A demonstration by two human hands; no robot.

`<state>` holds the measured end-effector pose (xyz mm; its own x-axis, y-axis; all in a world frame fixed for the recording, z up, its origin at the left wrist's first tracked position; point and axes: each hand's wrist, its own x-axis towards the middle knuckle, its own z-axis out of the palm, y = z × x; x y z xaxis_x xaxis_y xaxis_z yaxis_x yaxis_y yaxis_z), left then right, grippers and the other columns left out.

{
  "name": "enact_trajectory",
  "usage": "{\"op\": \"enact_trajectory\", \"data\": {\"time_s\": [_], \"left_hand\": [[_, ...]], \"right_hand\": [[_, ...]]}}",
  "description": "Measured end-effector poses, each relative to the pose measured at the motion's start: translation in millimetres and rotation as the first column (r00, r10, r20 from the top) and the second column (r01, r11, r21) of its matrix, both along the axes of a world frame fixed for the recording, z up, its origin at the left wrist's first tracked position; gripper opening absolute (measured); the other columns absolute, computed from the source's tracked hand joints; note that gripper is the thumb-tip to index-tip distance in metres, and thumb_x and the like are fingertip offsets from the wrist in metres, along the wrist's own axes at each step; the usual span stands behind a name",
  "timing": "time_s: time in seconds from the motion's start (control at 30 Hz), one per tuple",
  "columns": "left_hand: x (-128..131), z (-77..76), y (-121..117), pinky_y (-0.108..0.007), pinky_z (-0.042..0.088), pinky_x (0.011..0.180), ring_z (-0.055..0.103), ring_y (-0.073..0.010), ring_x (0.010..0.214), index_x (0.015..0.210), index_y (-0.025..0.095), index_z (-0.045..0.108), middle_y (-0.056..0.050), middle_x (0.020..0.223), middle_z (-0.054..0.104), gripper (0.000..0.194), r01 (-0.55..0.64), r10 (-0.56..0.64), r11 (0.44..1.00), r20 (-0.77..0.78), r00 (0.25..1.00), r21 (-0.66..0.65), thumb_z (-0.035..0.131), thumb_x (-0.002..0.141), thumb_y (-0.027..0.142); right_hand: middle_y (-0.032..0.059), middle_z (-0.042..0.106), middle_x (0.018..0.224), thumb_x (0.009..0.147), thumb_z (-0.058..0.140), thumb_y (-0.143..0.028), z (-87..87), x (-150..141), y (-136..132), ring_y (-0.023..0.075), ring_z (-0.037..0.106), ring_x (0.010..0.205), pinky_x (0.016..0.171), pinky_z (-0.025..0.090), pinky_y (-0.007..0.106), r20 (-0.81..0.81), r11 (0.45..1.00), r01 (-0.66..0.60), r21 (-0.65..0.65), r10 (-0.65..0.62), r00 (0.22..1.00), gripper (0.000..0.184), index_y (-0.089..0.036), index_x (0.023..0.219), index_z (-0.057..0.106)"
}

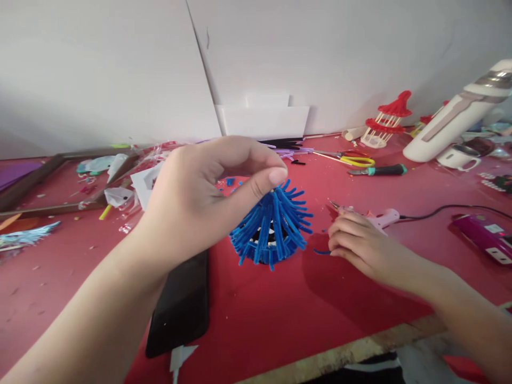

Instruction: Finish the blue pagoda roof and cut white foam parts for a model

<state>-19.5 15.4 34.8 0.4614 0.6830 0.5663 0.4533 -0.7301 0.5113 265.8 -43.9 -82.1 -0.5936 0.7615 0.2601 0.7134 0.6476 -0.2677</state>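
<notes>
My left hand [216,192] pinches, between thumb and forefinger, the peak of a cone-shaped craft piece [272,229] of blue fuzzy pipe cleaners. Its strands fan out downward, and black and white parts show through the gaps. To the right, my right hand [356,242] is closed low over the table, with a short blue pipe cleaner [321,252] sticking out from its fingers. Directly behind that hand lies a pink glue gun [386,218], its metal tip showing past the knuckles. Whether the fingers touch the glue gun I cannot tell.
A black phone [182,301] lies beneath my left wrist. Toward the back right are yellow-handled scissors [358,158], a cutter [380,170], a red-roofed stick model [386,122], a white thermos [456,114] and a mug [458,157]. A purple power strip [484,237] sits right.
</notes>
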Motion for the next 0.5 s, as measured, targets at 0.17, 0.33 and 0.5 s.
{"op": "enact_trajectory", "data": {"time_s": [0.17,0.33,0.5], "left_hand": [[4.1,1.1,-9.3,-0.021,0.053,0.076,0.069,-0.0102,0.083,0.099,0.021,0.072,0.003,0.092,0.077,0.022,0.202,-0.197,0.977,-0.078,0.977,0.07,0.077,0.083,0.036],[8.3,1.8,-17.0,-0.023,0.054,0.074,0.068,-0.0094,0.077,0.094,0.025,0.07,0.007,0.084,0.075,0.006,0.316,-0.311,0.949,-0.115,0.943,0.023,0.069,0.089,0.023],[7.2,3.2,-20.1,-0.023,0.051,0.063,0.066,-0.0092,0.068,0.088,0.028,0.069,0.009,0.078,0.074,0.004,0.158,-0.155,0.987,-0.09,0.984,0.036,0.072,0.086,0.03]], "right_hand": [[0.0039,0.066,0.094,0.093,0.056,-0.011,53.7,-13.9,2.4,0.0177,0.066,0.088,0.075,0.052,0.031,-0.328,0.982,0.033,0.187,0.031,0.944,0.012,-0.023,0.096,0.056],[0.0008,0.066,0.086,0.093,0.058,-0.014,91.6,-40.2,8.4,0.015,0.065,0.077,0.067,0.053,0.028,-0.336,0.981,-0.094,0.172,0.148,0.93,0.01,-0.024,0.093,0.058],[-0.0005,0.066,0.085,0.093,0.061,-0.018,96.7,-53.3,17.4,0.0138,0.064,0.077,0.065,0.053,0.027,-0.443,0.987,-0.081,0.142,0.137,0.886,0.006,-0.024,0.092,0.061]]}}
